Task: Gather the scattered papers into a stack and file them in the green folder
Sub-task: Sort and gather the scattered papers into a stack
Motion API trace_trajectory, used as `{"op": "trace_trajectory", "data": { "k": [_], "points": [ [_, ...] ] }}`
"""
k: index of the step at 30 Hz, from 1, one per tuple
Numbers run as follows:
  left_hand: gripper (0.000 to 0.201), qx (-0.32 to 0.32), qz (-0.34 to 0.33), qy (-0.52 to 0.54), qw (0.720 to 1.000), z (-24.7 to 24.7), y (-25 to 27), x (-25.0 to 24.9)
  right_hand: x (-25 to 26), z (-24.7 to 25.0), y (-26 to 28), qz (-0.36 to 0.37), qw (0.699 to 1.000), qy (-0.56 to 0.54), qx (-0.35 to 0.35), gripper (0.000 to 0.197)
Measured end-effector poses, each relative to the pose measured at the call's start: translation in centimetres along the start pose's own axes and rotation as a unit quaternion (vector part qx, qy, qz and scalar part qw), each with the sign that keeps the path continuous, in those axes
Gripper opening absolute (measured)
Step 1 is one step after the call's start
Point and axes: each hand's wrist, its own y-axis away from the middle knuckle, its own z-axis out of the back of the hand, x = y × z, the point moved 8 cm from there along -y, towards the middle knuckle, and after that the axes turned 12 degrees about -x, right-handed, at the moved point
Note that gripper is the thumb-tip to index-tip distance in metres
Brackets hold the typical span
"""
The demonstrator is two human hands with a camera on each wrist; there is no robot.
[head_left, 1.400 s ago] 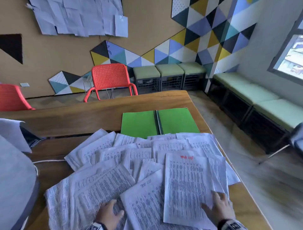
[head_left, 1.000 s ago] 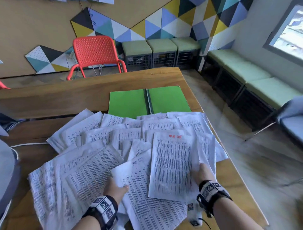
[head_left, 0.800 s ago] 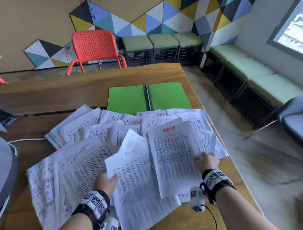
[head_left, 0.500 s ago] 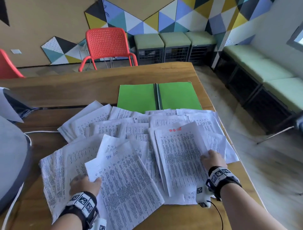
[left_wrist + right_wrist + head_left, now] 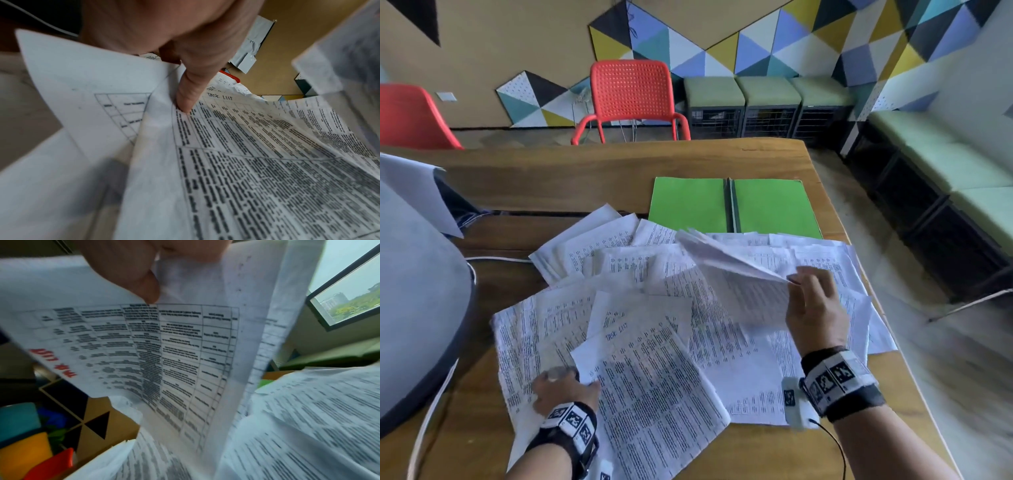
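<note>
Printed white papers (image 5: 640, 274) lie scattered over the near part of the wooden table (image 5: 585, 178). Behind them the green folder (image 5: 767, 205) lies open and flat, holding nothing. My right hand (image 5: 796, 279) pinches the edge of a red-headed sheet (image 5: 164, 340), lifted and bent above the pile; its thumb (image 5: 144, 280) lies on the paper. At the near left, my left hand (image 5: 571, 380) holds the left edge of a sheet headed "TASK LIST" (image 5: 654, 383), with the thumb (image 5: 187, 91) on top. Another sheet (image 5: 82, 78) hides its fingers.
A large grey rounded object (image 5: 414, 308) and a white cable (image 5: 431, 411) fill the left side. The table's right edge (image 5: 866, 284) runs close beside the papers. Two red chairs (image 5: 631, 92) (image 5: 407, 116) stand beyond the table, with green benches (image 5: 962, 171) to the right.
My right hand has raised the red-headed sheet off the pile and tipped it up. My left hand has drawn the task-list sheet toward the near left.
</note>
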Motion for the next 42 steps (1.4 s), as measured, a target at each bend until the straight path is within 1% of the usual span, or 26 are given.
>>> {"op": "trace_trajectory", "data": {
  "k": [3,5,6,8,10,12,13,15,16,17,18,19,21,23,24,25,26,28,29,30,32,34,36,38,40,42],
  "points": [
    [0.040,-0.001,-0.001,0.051,0.999,0.2,0.1,0.1,2.4,1.4,-1.1,0.005,0.997,-0.050,-0.053,0.025],
    [0.026,-0.004,-0.022,0.073,0.997,0.9,0.4,-0.1,4.0,2.0,-1.7,0.007,0.992,-0.106,-0.073,0.033],
    [0.022,-0.010,-0.046,0.072,0.996,1.4,0.6,-0.4,4.3,1.8,-2.0,-0.008,0.989,-0.130,-0.070,0.034],
    [0.014,-0.016,-0.100,0.086,0.991,2.7,0.9,-1.0,3.5,0.3,-2.2,-0.093,0.984,-0.150,-0.041,0.025],
    [0.010,-0.011,-0.133,0.123,0.983,3.9,1.0,-1.3,0.9,-2.5,-1.1,-0.203,0.971,-0.120,0.025,0.008],
    [0.018,-0.010,-0.123,0.173,0.977,4.8,0.8,-0.9,-2.4,-6.1,2.0,-0.298,0.942,-0.066,0.140,0.007],
    [0.031,-0.011,-0.106,0.197,0.975,5.2,0.6,-0.6,-3.8,-7.6,4.1,-0.338,0.918,-0.048,0.202,0.006],
    [0.070,0.000,-0.063,0.244,0.968,5.0,-0.3,0.3,-5.8,-9.7,8.2,-0.387,0.874,-0.015,0.295,0.024],
    [0.084,0.010,-0.049,0.246,0.968,4.4,-0.8,0.9,-6.3,-10.2,9.7,-0.384,0.864,0.019,0.326,0.027],
    [0.086,0.015,-0.046,0.224,0.973,3.7,-1.5,1.6,-6.7,-10.5,10.7,-0.363,0.863,0.062,0.345,0.029],
    [0.078,0.021,-0.050,0.184,0.981,2.9,-2.0,2.1,-6.9,-10.8,11.5,-0.343,0.863,0.096,0.357,0.030],
    [0.061,0.028,-0.068,0.143,0.987,2.3,-2.3,2.3,-6.9,-11.0,12.1,-0.334,0.864,0.106,0.361,0.029],
    [0.028,0.012,-0.105,0.085,0.991,2.0,-2.5,2.2,-6.9,-11.8,13.4,-0.338,0.859,0.091,0.373,0.023],
    [0.029,-0.014,-0.129,0.030,0.991,2.1,-2.7,1.9,-6.5,-12.3,13.8,-0.339,0.863,0.069,0.368,0.015],
    [0.032,-0.027,-0.135,0.006,0.990,2.2,-2.7,1.8,-6.2,-12.3,13.6,-0.335,0.870,0.063,0.357,0.017],
    [0.035,-0.037,-0.136,-0.015,0.990,2.2,-2.7,1.6,-6.0,-12.1,13.4,-0.330,0.879,0.053,0.340,0.026],
    [0.038,-0.040,-0.128,-0.028,0.991,2.1,-2.7,1.7,-5.5,-11.8,13.1,-0.331,0.884,0.040,0.326,0.041],
    [0.037,-0.033,-0.108,-0.030,0.993,1.9,-2.7,1.9,-5.1,-11.4,13.4,-0.330,0.887,0.029,0.322,0.070],
    [0.036,-0.030,-0.107,-0.028,0.993,1.8,-2.7,2.0,-5.2,-11.3,13.9,-0.330,0.885,0.038,0.327,0.075],
    [0.035,-0.032,-0.110,-0.021,0.993,1.7,-2.7,1.9,-5.4,-11.3,14.5,-0.331,0.880,0.052,0.336,0.075],
    [0.036,-0.035,-0.117,-0.017,0.992,1.8,-2.7,1.9,-5.4,-11.0,15.4,-0.333,0.872,0.074,0.353,0.064],
    [0.041,-0.031,-0.121,-0.005,0.992,1.7,-2.8,1.9,-5.2,-10.6,15.6,-0.326,0.872,0.083,0.356,0.051],
    [0.037,-0.027,-0.128,0.014,0.991,1.8,-2.8,1.9,-4.9,-10.4,15.6,-0.318,0.870,0.089,0.366,0.041],
    [0.031,-0.027,-0.146,-0.010,0.989,1.9,-2.8,1.8,-4.7,-10.3,15.3,-0.317,0.865,0.098,0.375,0.027],
    [0.028,-0.046,-0.164,-0.012,0.985,2.9,-2.6,1.2,-4.8,-10.1,14.5,-0.323,0.871,0.083,0.360,0.013],
    [0.024,-0.062,-0.188,0.027,0.980,4.9,-2.2,-0.2,-4.6,-9.6,13.1,-0.332,0.887,0.045,0.317,0.006]
  ]
}}
